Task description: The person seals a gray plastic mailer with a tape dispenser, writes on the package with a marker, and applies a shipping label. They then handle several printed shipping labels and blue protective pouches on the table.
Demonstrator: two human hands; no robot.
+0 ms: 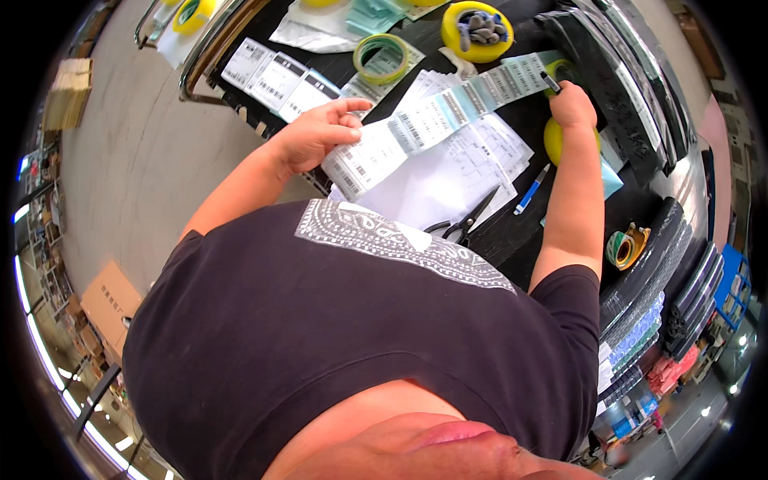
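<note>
A long strip of printed labels point(460, 106) runs slantwise over the table. Its near left end is pinched between the thumb and fingers of my left hand point(320, 134). My right hand point(573, 106) is closed around a short black marker-like pen point(550, 81), close to the strip's far right end. Beneath the strip lie loose white printed sheets point(472, 160). Black-handled scissors point(460, 228) rest partly on those sheets, near my body. A blue and white pen point(531, 190) lies right of the papers, left of my right forearm.
Several tape rolls lie on the black table point(512, 240), including a yellow-green roll point(382, 58) and a yellow roll point(477, 32) with grey gloves point(484, 29) in it. Shipping labels point(276, 82) lie far left. Stacked black plastic bags point(616, 80) line the right side.
</note>
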